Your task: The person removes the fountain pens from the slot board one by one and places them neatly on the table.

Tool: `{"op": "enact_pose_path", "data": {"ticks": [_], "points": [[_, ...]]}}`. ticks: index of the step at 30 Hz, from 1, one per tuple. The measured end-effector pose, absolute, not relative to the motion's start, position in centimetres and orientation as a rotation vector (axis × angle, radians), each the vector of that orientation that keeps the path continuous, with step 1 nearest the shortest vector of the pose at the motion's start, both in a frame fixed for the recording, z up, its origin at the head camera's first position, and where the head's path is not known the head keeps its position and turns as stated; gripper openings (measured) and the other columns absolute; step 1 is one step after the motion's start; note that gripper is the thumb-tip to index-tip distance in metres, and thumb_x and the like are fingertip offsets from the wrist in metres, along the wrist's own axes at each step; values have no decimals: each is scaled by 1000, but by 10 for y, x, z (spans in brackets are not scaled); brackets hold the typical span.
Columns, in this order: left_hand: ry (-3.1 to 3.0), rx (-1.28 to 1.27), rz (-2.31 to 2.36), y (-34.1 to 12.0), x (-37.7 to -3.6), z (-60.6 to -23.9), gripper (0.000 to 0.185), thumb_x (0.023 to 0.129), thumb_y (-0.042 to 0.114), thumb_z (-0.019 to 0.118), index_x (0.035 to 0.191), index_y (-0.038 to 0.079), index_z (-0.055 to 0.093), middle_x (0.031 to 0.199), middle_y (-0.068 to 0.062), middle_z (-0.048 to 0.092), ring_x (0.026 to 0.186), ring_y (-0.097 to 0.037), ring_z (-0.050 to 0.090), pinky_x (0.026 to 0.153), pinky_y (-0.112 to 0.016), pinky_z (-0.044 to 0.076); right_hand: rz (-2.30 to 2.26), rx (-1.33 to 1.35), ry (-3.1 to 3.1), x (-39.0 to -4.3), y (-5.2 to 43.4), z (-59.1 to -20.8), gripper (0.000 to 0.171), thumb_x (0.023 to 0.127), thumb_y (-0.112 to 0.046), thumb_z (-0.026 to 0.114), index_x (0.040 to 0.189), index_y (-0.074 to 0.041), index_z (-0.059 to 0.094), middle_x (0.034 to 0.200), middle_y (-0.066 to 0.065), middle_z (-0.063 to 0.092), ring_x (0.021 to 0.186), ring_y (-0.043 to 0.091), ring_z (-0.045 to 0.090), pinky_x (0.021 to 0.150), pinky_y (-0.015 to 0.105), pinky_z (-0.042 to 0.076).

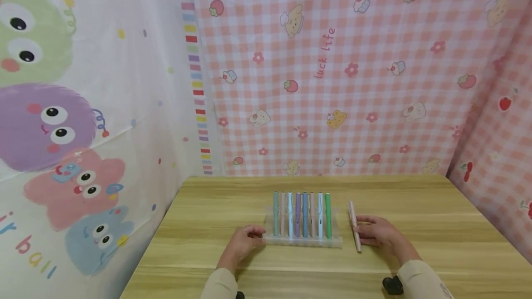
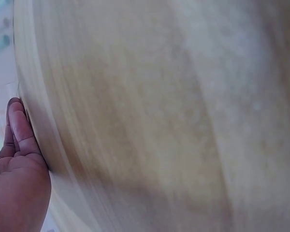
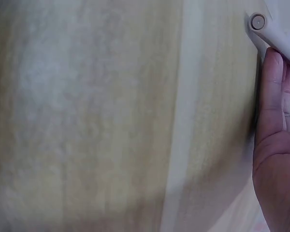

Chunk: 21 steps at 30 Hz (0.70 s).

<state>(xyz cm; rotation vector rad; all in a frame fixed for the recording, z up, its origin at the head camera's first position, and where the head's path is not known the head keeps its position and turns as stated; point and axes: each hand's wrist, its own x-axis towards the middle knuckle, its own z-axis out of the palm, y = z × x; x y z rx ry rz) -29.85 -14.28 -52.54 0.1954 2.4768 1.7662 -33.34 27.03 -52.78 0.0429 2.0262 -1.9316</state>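
Note:
Several capped pens in green, pink, light blue, purple and blue stand side by side, one of them a purple pen [image 1: 298,216], in a clear plastic pen rack [image 1: 303,242]. My left hand [image 1: 245,242] is at the rack's left end, fingertips at its edge. In the left wrist view the left hand's fingers [image 2: 21,128] look fairly straight, with the thumb apart. To the right of the rack, my right hand [image 1: 380,233] pinches a pale pink pen [image 1: 354,227] by its middle. The right wrist view shows the pen's round end [image 3: 258,21] beyond the fingertips, close to the tabletop.
The wood-grain table [image 1: 299,271] reaches back to a pink checked curtain [image 1: 332,96]. A white cloth with cartoon figures [image 1: 141,82] hangs along the left side, and another patterned cloth [image 1: 494,142] hangs on the right.

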Motion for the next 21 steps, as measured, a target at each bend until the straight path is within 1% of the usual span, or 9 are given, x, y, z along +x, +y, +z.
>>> {"op": "enact_pose_path", "data": {"ticks": [8,15,21], "points": [[2469,187,1755,-142,-299,-524,21,84,-5,73,104,-8,67,95,-9,65,86,-16,54,76,-29,47,-1905,81,2064,-333,267,-524,62,91,-2,68,141,17,36,99,8,68,90,20,66,80,36,57],[2466,166,1735,-142,-298,-522,21,85,-3,72,106,-7,67,98,-11,65,88,-17,55,77,-30,48,-1881,142,2128,-332,260,-523,55,92,-2,67,136,17,41,95,8,69,87,19,66,77,35,57],[2484,166,1712,-141,-297,-521,21,85,-3,73,106,-7,68,99,-11,66,89,-18,56,78,-32,48,-1869,199,2155,-332,255,-525,55,91,-1,67,136,18,41,92,10,69,84,18,66,74,35,57]]}}
